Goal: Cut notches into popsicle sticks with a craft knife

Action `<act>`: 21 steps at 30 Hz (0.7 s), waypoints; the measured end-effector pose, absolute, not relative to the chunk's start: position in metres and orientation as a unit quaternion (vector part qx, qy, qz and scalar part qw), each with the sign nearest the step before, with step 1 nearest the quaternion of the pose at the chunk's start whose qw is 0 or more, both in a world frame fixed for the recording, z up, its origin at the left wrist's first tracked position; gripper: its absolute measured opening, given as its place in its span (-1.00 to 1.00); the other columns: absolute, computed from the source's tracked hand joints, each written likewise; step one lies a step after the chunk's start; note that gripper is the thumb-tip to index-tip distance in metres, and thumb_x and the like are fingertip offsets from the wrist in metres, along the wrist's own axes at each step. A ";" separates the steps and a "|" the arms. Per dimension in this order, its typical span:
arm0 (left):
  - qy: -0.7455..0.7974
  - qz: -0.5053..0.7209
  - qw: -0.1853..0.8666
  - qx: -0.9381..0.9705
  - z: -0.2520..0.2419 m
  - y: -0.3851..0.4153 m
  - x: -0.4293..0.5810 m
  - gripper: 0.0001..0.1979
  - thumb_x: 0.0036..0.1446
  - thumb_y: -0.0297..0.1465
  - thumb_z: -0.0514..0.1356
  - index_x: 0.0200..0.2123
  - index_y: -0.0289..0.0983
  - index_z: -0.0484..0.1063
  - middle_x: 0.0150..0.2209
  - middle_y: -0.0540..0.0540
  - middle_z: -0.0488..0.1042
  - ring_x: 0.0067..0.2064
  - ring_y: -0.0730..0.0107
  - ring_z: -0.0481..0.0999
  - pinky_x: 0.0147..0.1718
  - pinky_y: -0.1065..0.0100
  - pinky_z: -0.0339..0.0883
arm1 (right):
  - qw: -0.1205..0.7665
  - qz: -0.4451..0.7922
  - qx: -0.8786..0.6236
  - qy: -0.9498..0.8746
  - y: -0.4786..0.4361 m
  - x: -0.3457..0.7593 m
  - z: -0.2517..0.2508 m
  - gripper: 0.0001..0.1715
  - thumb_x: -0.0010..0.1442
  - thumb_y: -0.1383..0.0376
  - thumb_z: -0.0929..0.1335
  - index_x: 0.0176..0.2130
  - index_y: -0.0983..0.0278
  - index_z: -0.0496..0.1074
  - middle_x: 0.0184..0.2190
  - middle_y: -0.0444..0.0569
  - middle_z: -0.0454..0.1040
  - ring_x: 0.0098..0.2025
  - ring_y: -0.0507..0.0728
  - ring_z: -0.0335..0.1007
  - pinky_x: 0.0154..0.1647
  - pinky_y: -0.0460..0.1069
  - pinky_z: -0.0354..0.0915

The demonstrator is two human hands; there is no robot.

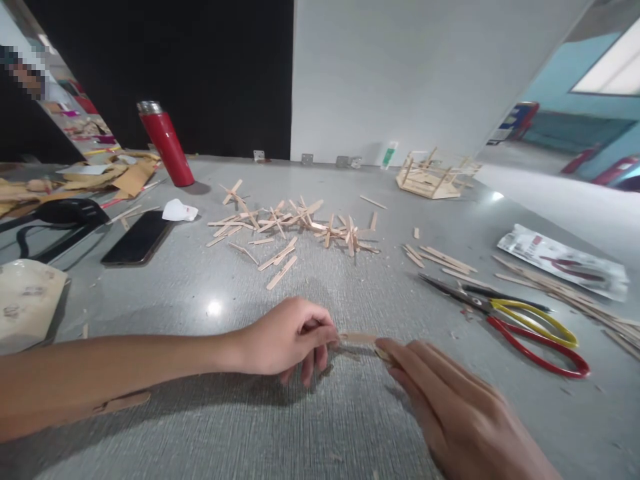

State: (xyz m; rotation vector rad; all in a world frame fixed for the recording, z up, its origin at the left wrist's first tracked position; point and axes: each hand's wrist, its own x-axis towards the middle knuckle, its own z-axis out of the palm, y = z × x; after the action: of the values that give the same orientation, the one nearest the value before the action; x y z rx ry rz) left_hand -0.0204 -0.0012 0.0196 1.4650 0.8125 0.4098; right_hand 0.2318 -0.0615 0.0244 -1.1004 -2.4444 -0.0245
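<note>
Low over the table, my left hand [295, 340] is closed, thumb and fingers pinching one end of a short wooden craft stick [361, 338]. The other end meets the fingertips of my right hand [450, 393], whose fingers lie together over it. A second stick piece [384, 355] shows partly under those fingertips; the rest is hidden by the hand. Beyond both hands lies a loose pile of craft sticks [300, 217], some crossed over one another. Red-and-yellow-handled scissors [500, 313] rest to the right of my right hand, beside a dark pen-like tool [483, 289].
A red bottle [167, 147], a phone [137, 239] and a crumpled white wrapper [179, 211] stand or lie at left. A stick-built frame [430, 177] sits at the back right. Long sticks [560, 290] and a white packet [565, 262] lie far right. Another stick [125, 402] is under my left forearm.
</note>
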 end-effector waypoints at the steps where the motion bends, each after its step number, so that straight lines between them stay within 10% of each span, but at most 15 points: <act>1: 0.363 0.174 0.643 0.652 0.021 -0.002 -0.020 -0.66 0.40 -0.12 0.08 -0.25 -0.28 0.39 -0.44 -0.01 0.48 -0.59 0.48 0.46 -0.80 0.56 0.20 | 0.219 -0.014 -0.392 -0.893 -0.061 0.233 0.021 -0.69 0.48 0.36 0.19 0.15 0.29 0.32 -0.29 -0.02 0.51 -0.33 0.10 0.51 -0.36 -0.03 0.40; 21: 0.357 0.136 0.566 0.731 0.023 -0.002 -0.018 -0.65 0.38 -0.26 0.10 -0.46 -0.27 0.34 -0.56 0.03 0.43 -0.65 0.58 0.30 -0.63 0.51 0.12 | 0.123 -0.057 -0.338 -0.932 -0.064 0.225 0.018 -0.33 0.15 0.68 0.15 0.20 0.45 0.28 -0.37 -0.07 0.49 -0.47 0.10 0.51 -0.52 -0.01 0.45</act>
State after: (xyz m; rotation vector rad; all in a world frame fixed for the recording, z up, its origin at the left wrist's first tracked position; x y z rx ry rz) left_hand -0.0183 -0.0019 0.0232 1.7184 0.8404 0.3199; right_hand 0.2254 -0.0638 0.0179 -0.9848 -2.7181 -0.1660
